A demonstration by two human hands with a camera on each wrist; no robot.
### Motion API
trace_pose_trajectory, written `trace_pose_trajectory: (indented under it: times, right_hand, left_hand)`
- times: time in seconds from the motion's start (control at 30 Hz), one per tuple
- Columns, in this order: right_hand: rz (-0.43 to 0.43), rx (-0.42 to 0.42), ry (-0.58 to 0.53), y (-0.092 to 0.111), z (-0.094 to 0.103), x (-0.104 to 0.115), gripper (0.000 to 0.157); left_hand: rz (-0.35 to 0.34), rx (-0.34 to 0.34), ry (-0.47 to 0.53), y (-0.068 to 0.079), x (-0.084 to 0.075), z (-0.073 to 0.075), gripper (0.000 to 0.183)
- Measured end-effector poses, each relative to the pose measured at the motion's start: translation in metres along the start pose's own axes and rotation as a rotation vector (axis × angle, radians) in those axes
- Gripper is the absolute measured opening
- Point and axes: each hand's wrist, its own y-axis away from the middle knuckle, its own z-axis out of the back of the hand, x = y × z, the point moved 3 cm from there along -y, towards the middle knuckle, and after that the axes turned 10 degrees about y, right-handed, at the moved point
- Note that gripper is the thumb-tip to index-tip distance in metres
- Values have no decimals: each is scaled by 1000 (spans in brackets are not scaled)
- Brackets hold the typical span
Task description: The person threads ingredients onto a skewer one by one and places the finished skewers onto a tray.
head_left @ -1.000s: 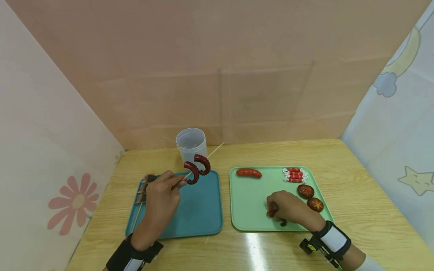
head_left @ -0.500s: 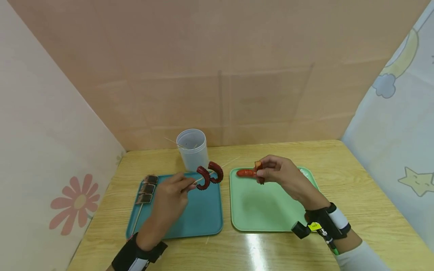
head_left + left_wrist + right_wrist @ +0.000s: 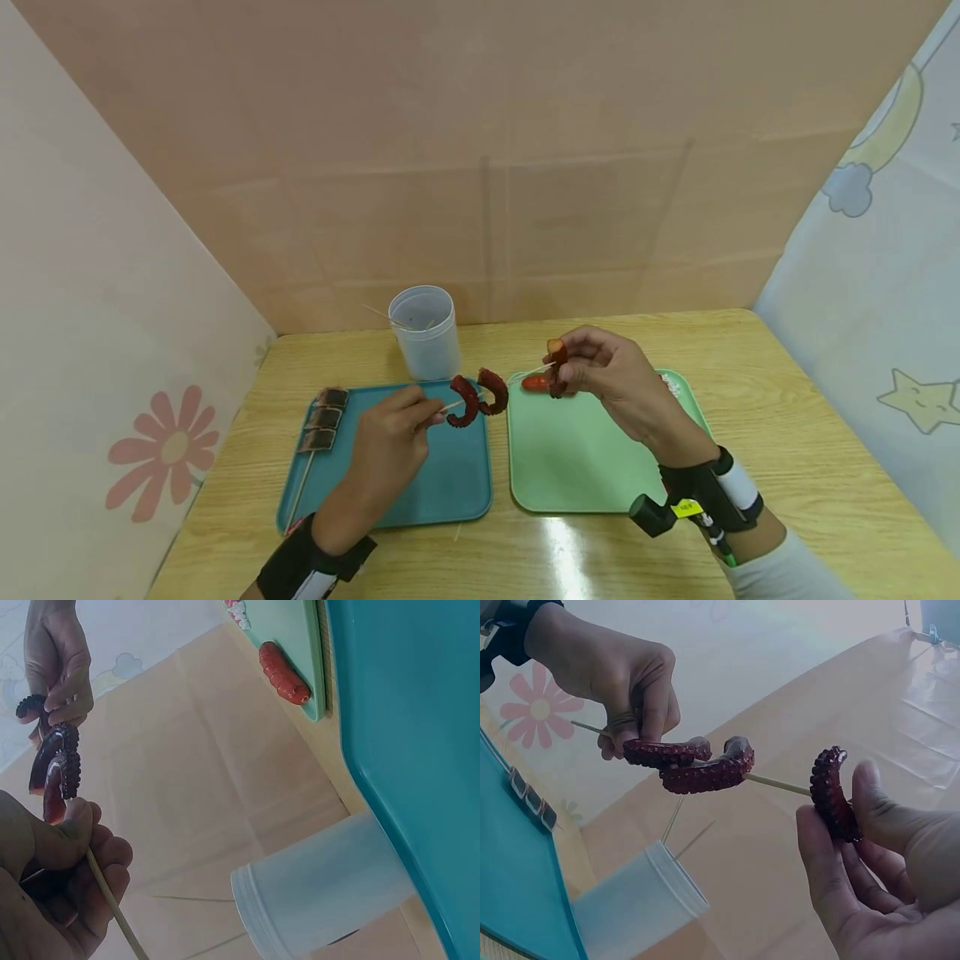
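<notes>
My left hand [image 3: 393, 437] pinches a bamboo skewer [image 3: 780, 784] that carries two curled dark-red octopus tentacles [image 3: 492, 392], both sitting close to the fingers. Over the green tray's back left corner, my right hand [image 3: 611, 383] pinches a third octopus tentacle [image 3: 834, 796] between thumb and fingers. The skewer's far end meets the inner side of this third piece. In the left wrist view the right hand [image 3: 60, 667] is beyond the two threaded pieces, partly hiding the third one.
A blue tray [image 3: 442, 500] on the left holds a skewer of dark square pieces [image 3: 322, 418]. A green tray [image 3: 562, 467] holds a red sausage [image 3: 283, 673]; the right arm covers its right side. Behind stands a translucent cup [image 3: 426, 333] with thin skewers.
My right hand has picked up the third octopus tentacle from the green tray and brought it up and leftward to the skewer tip. The left hand has moved right with the skewer.
</notes>
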Motion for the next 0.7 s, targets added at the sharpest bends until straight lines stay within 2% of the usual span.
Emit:
trace_pose_trajectory:
  times: [0.37,0.7]
  right_hand:
    - [-22,-201,119,-2,-3,3,23]
    - [-4,-210,117,-4,-8,6,23]
  left_hand:
    - [27,17,18,1,-2,-2,14]
    - [27,13,10,0,-6,0,15]
